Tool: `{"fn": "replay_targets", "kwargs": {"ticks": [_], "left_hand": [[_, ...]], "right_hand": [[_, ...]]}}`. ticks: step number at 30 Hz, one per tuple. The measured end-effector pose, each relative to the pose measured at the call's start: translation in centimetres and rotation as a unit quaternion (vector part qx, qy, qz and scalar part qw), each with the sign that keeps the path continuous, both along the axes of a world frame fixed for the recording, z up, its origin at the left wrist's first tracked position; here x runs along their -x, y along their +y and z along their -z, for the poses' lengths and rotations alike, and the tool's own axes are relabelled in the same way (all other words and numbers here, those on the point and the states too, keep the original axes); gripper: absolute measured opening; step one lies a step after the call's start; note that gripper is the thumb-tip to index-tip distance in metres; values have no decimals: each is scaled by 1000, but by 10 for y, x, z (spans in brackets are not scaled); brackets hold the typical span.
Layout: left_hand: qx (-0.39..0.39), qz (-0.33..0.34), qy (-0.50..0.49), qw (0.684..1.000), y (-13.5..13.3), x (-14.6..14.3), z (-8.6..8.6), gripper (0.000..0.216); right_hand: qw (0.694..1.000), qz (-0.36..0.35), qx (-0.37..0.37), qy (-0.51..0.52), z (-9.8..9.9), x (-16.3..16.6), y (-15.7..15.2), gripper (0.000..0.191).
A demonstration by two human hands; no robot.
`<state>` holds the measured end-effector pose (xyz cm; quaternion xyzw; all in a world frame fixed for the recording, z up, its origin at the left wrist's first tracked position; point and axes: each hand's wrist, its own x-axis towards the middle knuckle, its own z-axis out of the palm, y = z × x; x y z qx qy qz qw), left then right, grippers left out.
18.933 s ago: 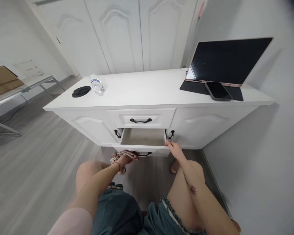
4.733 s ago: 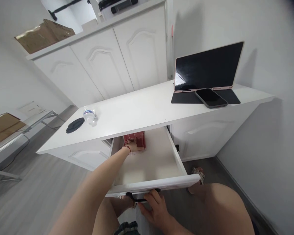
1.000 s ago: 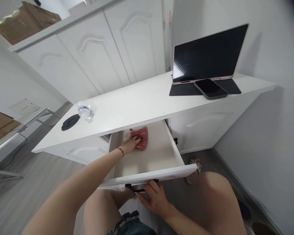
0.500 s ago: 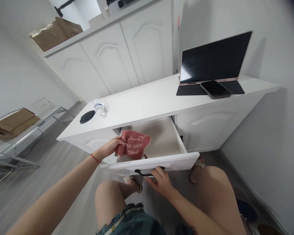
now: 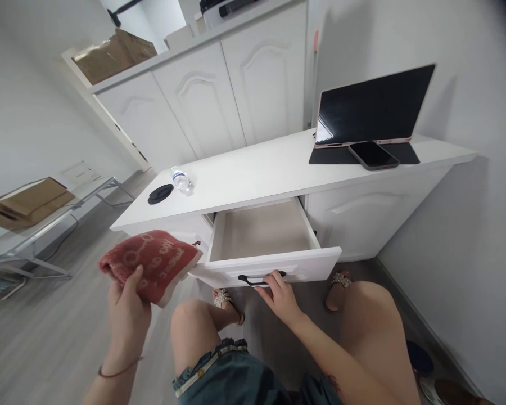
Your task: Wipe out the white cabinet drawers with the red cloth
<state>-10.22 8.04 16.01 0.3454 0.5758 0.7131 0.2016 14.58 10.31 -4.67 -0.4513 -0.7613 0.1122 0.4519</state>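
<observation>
A folded red towel with pale lettering is gripped in my left hand, held to the left of the drawer and clear of it. The white drawer stands pulled out from the cabinet, and its visible floor is bare. My right hand has its fingers curled over the black handle on the drawer front.
On the white cabinet top are a clear plastic bottle, a flat black round item, a tablet on a dark cover and a phone. A cardboard box sits on a table at left.
My left hand has lifted the red towel out of the drawer and brought it left, toward me. My right hand stays at the handle.
</observation>
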Motion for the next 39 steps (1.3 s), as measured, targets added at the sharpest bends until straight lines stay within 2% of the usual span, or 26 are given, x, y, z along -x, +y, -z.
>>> {"fn": "replay_targets", "kwargs": {"ticks": [3, 6, 9, 13, 15, 18, 22, 30, 35, 39], "left_hand": [[-13, -63, 90, 994, 0, -11, 28, 35], [42, -36, 242, 969, 10, -26, 55, 37], [50, 42, 407, 911, 24, -44, 76, 34], [28, 101, 587, 803, 34, -67, 92, 31], [32, 114, 626, 770, 35, -75, 94, 30], [54, 127, 650, 747, 34, -85, 92, 27], [95, 133, 656, 737, 32, -95, 87, 27], [117, 138, 679, 711, 35, -115, 81, 23], [105, 171, 697, 688, 40, -129, 76, 23], [93, 176, 709, 676, 44, -139, 75, 21]], "right_hand": [[999, 11, 34, 6, -7, 2, 7, 26], [998, 23, 55, 9, -13, 4, 15, 26], [997, 27, 69, 9, -17, 5, 21, 26], [997, 29, 78, 9, -20, 5, 25, 24], [996, 31, 79, 11, -20, 6, 27, 23], [996, 41, 74, 13, -21, 7, 29, 23], [997, 45, 70, 8, -20, 8, 33, 21], [996, 48, 77, -8, -13, 7, 35, 14], [997, 45, 59, -11, -8, 7, 38, 35], [998, 52, 19, -22, 1, 4, 35, 33]]}}
